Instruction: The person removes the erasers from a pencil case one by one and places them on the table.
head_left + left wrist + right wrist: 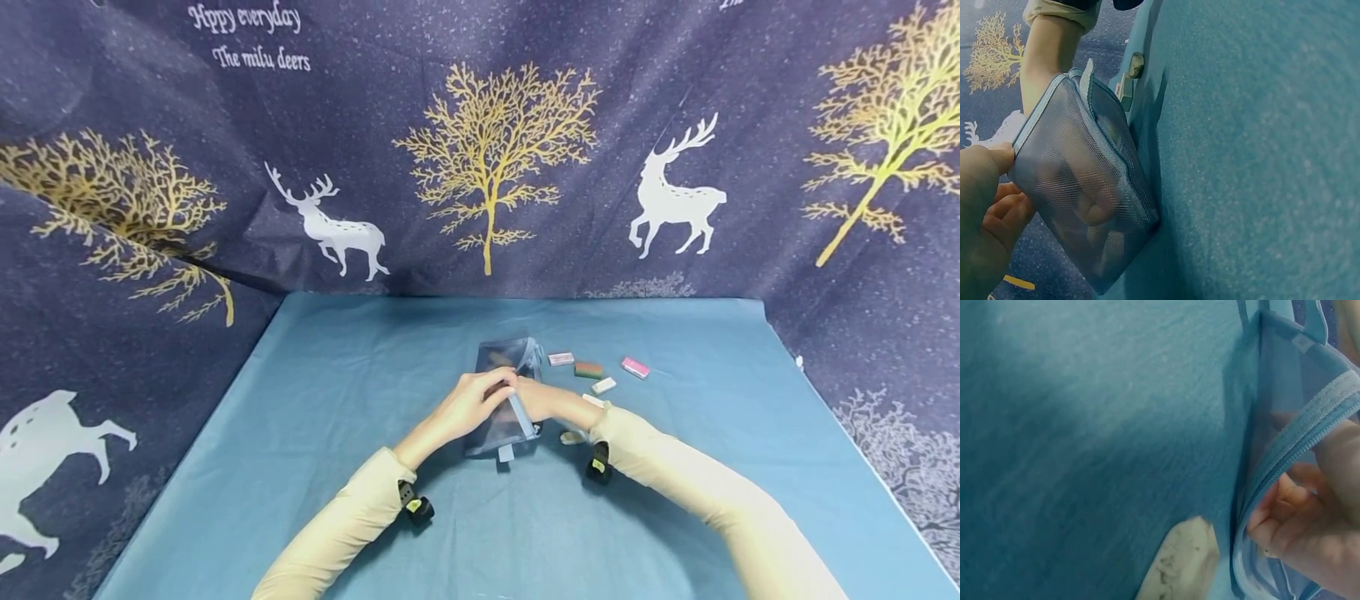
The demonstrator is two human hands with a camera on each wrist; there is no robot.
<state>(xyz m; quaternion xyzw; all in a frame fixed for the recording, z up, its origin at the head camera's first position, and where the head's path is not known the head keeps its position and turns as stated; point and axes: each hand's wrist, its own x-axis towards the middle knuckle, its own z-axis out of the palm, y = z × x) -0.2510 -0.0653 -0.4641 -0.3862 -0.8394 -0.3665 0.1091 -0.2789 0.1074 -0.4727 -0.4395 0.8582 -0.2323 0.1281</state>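
My left hand [474, 402] pinches the edge of a blue-grey mesh zip pouch [495, 435] between thumb and fingers. In the left wrist view the pouch [1063, 156] is lifted on its side with its zipped mouth spread apart. My right hand [537, 401] reaches through that mouth, and its bent fingers show blurred through the mesh. The right wrist view has the right hand [1310, 519] inside, past the zip; I cannot tell whether it holds anything. Just outside the mouth lies a worn, off-white eraser-like block [1182, 562] with dark smudges.
To the pouch's right, small eraser-like blocks lie on the blue cloth: a pale pink-and-white one [560, 359], a brown-and-green one [588, 369], a bright pink one [635, 367] and a white one [603, 386]. Another white block [592, 401] is partly hidden by the right forearm. A patterned curtain [525, 167] hangs behind.
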